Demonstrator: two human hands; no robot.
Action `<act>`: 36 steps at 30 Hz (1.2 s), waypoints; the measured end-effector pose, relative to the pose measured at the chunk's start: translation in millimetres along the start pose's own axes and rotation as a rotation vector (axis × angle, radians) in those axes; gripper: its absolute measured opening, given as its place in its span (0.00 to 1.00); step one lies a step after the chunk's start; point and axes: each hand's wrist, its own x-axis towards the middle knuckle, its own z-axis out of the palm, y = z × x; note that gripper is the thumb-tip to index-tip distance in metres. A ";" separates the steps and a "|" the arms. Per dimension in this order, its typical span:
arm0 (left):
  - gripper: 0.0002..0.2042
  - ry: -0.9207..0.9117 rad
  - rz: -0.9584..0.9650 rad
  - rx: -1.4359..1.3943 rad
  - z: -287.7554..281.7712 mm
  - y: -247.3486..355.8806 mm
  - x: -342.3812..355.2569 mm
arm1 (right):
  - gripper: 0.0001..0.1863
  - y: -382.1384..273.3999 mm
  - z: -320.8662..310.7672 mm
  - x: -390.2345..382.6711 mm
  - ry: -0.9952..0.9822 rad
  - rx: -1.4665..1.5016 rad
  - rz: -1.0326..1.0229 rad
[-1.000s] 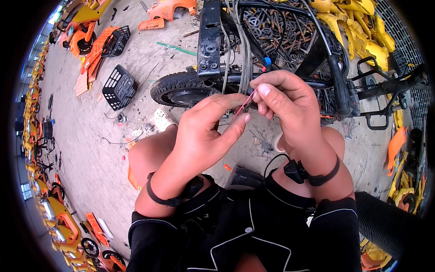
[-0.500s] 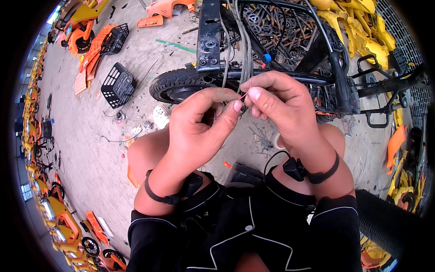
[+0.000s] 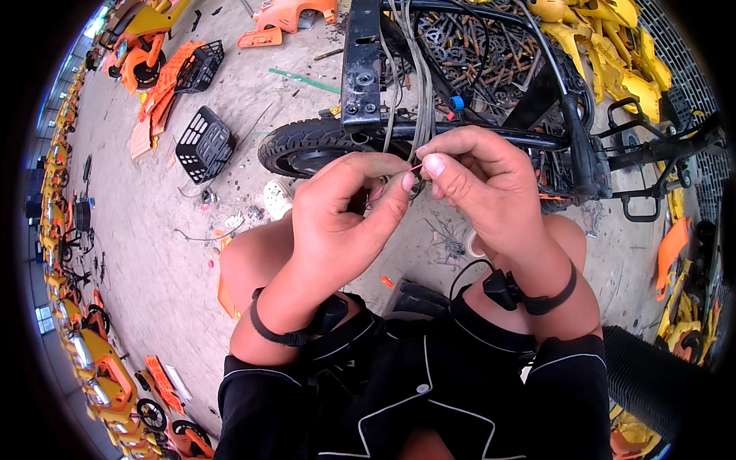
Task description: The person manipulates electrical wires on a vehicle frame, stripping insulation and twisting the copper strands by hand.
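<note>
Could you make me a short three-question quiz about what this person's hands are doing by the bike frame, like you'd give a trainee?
1. True or false: both hands pinch the thin red wire between thumb and fingertips.
2. What lies on the ground to the person's left? A) a black plastic basket B) a blue bucket C) a coiled hose
3. Fill in: the grey cable bundle hangs down from the black ____ of the vehicle.

Key
1. True: the left hand and the right hand meet at the wire.
2. A: the black plastic basket.
3. Frame: the grey cable bundle runs down the black frame, above the tyre.
</note>
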 end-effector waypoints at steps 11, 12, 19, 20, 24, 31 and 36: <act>0.06 0.032 0.019 -0.036 -3.6 2.2 -0.2 | 0.03 4.9 0.3 0.2 -0.036 -0.056 -0.020; 0.06 0.033 0.021 -0.040 -3.4 1.8 0.0 | 0.03 4.9 0.6 0.3 -0.038 -0.061 -0.027; 0.06 0.025 0.061 -0.063 -3.2 1.1 1.1 | 0.05 0.6 -1.3 1.4 -0.032 -0.050 0.047; 0.06 0.020 0.051 -0.068 -3.3 1.3 1.2 | 0.05 -0.1 -1.6 1.6 -0.030 -0.027 0.049; 0.06 0.000 0.044 -0.078 -3.8 2.1 1.2 | 0.06 -2.2 -4.2 1.4 -0.038 0.105 0.079; 0.05 -0.054 0.027 -0.213 -2.8 2.5 3.6 | 0.09 -5.4 -13.2 3.4 -0.105 0.249 0.185; 0.05 -0.079 -0.005 -0.240 -3.0 3.7 3.5 | 0.09 -6.1 -11.3 3.5 -0.076 0.248 0.230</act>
